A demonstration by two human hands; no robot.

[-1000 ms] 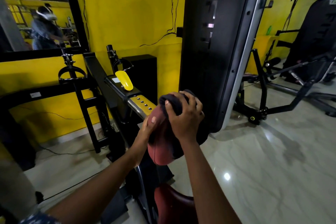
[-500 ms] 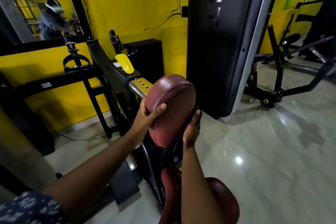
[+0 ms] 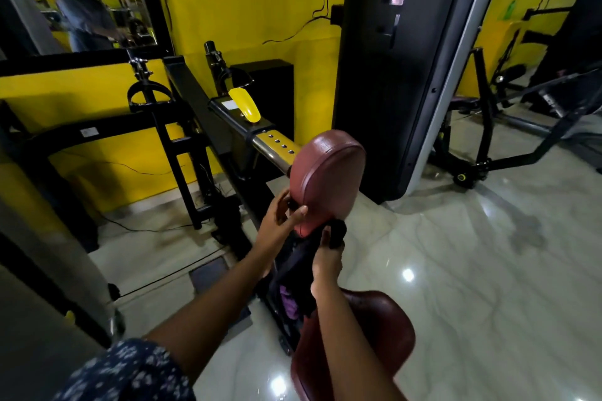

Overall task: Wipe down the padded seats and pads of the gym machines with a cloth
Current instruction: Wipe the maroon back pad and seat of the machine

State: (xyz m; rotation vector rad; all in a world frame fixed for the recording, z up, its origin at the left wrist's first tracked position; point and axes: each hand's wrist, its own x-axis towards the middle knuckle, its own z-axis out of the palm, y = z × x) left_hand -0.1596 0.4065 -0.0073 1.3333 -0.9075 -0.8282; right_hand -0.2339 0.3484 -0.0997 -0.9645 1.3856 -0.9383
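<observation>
Both hands low on the machine: left hand on the lower left edge of the maroon back pad, thumb across the front, fingers hooked behind, steadying it. Right hand just under the pad's bottom edge, closed tight round a dark cloth, with the cloth bunched against the rim of the padding.

Big shift in a single second. Up on top of the pad with the cloth a second ago, down the right flank half a second back, and now off the bottom rim. Looks like one full top-to-bottom sweep. Lower with the left as well, from mid-side to the bottom corner. View tipped down too, bringing the maroon seat into sight, near and below, under the right forearm.

For the job, then: front of the back pad probably done, bottom edge getting its finish. Seat not yet under the cloth, and likely next, being right there below. No telling whether the rear of the pad has been wiped.

Round about: yellow adjustment bar running far-left from the pad to a yellow lever, a tall black weight housing just beyond the pad, and glossy floor off to the right.
</observation>
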